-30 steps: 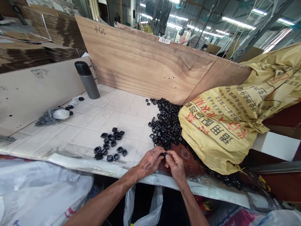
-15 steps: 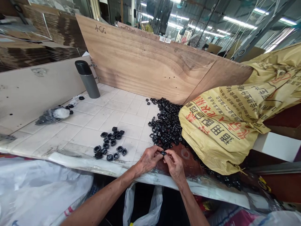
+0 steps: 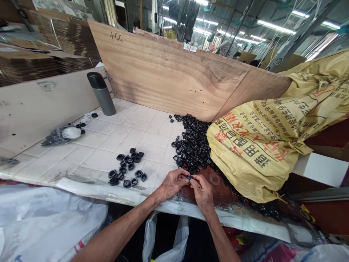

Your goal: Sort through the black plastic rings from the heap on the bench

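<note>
Between my fingertips is a small black plastic ring-like part [image 3: 189,177], partly covered by them. My left hand [image 3: 173,183] pinches it from the left, and my right hand [image 3: 202,190] grips its other side with thumb and forefinger. Both hands are just above the table's front edge. Right behind them lies a large heap of similar black plastic parts [image 3: 193,142]. To the left, a loose group of round black parts [image 3: 131,160] rests on the tiles, several with their hollow side up.
A yellow woven sack [image 3: 253,145] slumps against the heap on the right. The grey bottle [image 3: 102,96] stands at the back left, near a clear bag of dark bits [image 3: 58,135]. A wooden board [image 3: 163,72] walls off the table's [image 3: 95,160] rear.
Both hands stay at the same spot, still holding the small black part, with only slight finger movement. The groups on the table look unchanged.
</note>
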`<state>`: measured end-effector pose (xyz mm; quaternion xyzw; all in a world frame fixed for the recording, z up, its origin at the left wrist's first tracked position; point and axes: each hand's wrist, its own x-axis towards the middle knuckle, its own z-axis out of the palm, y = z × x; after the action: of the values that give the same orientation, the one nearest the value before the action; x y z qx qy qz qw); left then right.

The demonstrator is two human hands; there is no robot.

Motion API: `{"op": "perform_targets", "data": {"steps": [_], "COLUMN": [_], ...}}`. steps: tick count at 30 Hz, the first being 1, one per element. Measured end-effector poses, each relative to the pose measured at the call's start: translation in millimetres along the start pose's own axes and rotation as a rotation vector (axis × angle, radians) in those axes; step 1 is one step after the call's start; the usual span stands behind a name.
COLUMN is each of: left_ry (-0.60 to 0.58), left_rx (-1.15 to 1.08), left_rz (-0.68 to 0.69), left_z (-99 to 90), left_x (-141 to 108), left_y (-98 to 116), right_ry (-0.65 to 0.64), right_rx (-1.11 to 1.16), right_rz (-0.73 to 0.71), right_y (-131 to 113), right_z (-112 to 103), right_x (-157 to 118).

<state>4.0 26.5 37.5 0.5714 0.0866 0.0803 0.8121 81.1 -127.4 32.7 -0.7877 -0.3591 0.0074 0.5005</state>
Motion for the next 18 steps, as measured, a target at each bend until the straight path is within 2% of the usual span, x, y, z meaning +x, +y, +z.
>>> {"op": "perform_targets", "data": {"steps": [5, 14, 18], "left_ry": [-0.042, 0.03, 0.044], "left_rx": [0.174, 0.189, 0.197], "left_rz": [0.114, 0.116, 0.109], "left_z": [1.5, -3.5, -2.3], "left_x": [-3, -1, -2], "left_y": [-2, -7, -5], "right_ry": [0.036, -0.013, -0.085], "right_rx": [-0.197, -0.05, 0.008], "right_rz": [-0.018, 0.112, 0.117], "right_y": [-4, -9, -8], "right_z": [1, -8, -9], "right_x": [0, -4, -2]}}
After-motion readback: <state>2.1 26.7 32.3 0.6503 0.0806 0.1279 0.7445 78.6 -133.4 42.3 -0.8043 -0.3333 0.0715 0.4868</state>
